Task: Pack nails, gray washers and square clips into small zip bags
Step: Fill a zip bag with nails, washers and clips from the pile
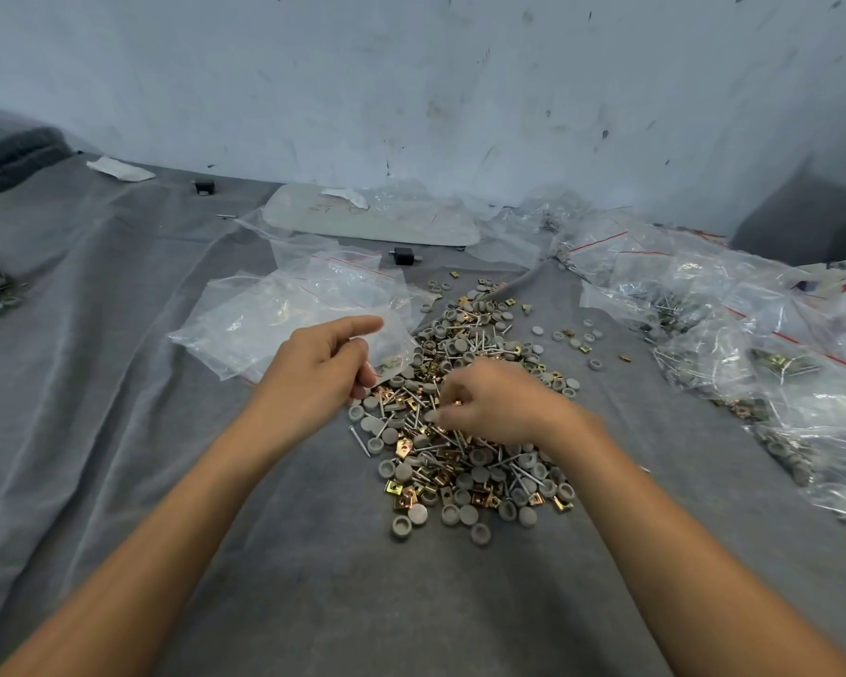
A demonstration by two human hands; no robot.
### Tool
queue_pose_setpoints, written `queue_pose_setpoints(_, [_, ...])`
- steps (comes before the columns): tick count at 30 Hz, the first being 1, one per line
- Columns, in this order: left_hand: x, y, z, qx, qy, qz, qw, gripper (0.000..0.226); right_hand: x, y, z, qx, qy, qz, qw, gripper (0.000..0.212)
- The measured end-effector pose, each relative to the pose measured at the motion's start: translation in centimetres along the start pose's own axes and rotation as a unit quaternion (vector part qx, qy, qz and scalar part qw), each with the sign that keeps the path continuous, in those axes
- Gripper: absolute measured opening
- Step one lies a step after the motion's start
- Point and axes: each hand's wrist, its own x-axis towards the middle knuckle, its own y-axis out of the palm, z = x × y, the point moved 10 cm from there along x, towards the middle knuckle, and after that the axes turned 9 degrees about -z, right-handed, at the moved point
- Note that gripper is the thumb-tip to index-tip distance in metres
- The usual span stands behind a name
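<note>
Two bare forearms reach in from the bottom edge over a gray cloth [313, 579] and meet at a pile [465, 476] of loose hardware: gray washers [417, 514], nails [357, 436] and brass-coloured square clips [393, 488].

The right hand [501, 405] hangs palm down over the middle of the pile. Its fingers are curled under and the tips bunched together, pinching what looks like one of the square clips; motion blur hides the rest.

The left hand [321, 371] sits at the pile's left edge, wrist bent. Its thumb and fingers pinch the edge of a small zip bag [389, 344], which is clear and has a few pieces inside.

Just beyond it lies a stack of empty bags [284, 310]. Filled bags [704, 334] are heaped to the right. A scuffed pale wall [411, 90] stands behind.
</note>
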Motion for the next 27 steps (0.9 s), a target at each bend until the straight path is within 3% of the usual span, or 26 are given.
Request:
queue_pose_setpoints(2, [0.1, 0.0, 0.0, 0.001, 0.000, 0.000, 1.000, 0.036, 0.7, -0.8, 0.3, 0.014, 0.004, -0.064, 0.998, 0.017])
queue_pose_setpoints(7, [0.0, 0.2, 0.1, 0.010, 0.001, 0.007, 1.000, 0.036, 1.4, 1.0, 1.7, 0.014, -0.020, -0.070, 0.997, 0.021])
queue_pose_setpoints(12, [0.3, 0.0, 0.1, 0.001, 0.003, 0.003, 1.000, 0.036, 0.4, 2.2, 2.3, 0.214, -0.024, 0.046, 0.975, 0.016])
queue_pose_setpoints(14, [0.2, 0.0, 0.1, 0.003, 0.003, 0.003, 1.000, 0.036, 0.9, 0.8, 1.2, 0.260, 0.004, -0.004, 0.966, 0.005])
queue_pose_setpoints(17, [0.2, 0.1, 0.2, 0.006, 0.003, 0.005, 1.000, 0.036, 2.0, 0.1, -0.3, 0.177, 0.037, -0.060, 0.982, 0.011])
queue_pose_setpoints(21, [0.2, 0.3, 0.3, 0.009, 0.005, 0.009, 1.000, 0.036, 2.7, 2.2, 0.3, 0.020, 0.006, 0.013, 1.000, 0.054])
queue_pose_setpoints(24, [0.2, 0.3, 0.3, 0.011, 0.006, 0.008, 1.000, 0.036, 2.9, 3.2, 0.8, 0.001, 0.013, 0.040, 0.999, 0.082])
queue_pose_setpoints(27, [0.1, 0.4, 0.4, 0.014, 0.007, 0.011, 1.000, 0.036, 2.8, 3.7, 0.8, 0.006, 0.035, 0.019, 0.999, 0.094])
